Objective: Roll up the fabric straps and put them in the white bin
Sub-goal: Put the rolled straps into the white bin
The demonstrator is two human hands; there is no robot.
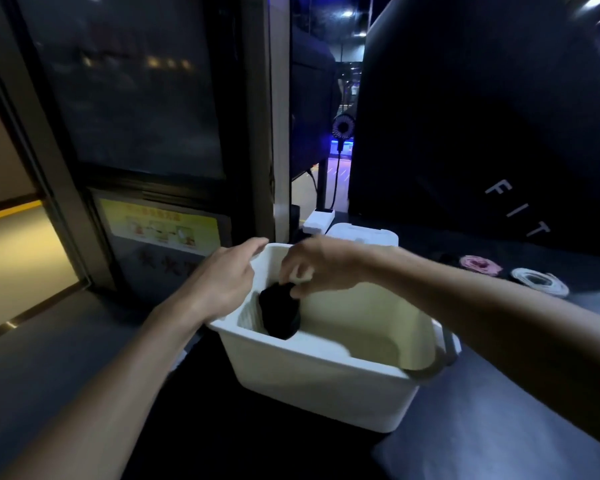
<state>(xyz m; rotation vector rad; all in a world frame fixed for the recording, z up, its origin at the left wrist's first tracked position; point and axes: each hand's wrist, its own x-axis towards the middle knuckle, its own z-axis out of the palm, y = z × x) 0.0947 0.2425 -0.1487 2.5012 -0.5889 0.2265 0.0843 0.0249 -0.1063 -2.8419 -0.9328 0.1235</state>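
A white bin (326,386) stands on the dark counter in front of me. Inside it, near the left wall, hangs a rolled black fabric strap (279,313). My right hand (321,265) reaches over the bin's far rim and pinches the top of that black roll with its fingertips. My left hand (227,278) rests against the bin's left rim, fingers stretched along its outer edge. To the right on the counter lie a rolled pink strap (480,265) and a rolled white strap (539,282).
A second white container (362,235) sits just behind the bin, with a small white box (321,218) beyond it. A large black panel (482,133) lettered "FIT" rises at the right. A glass door with a yellow notice (160,223) is at the left.
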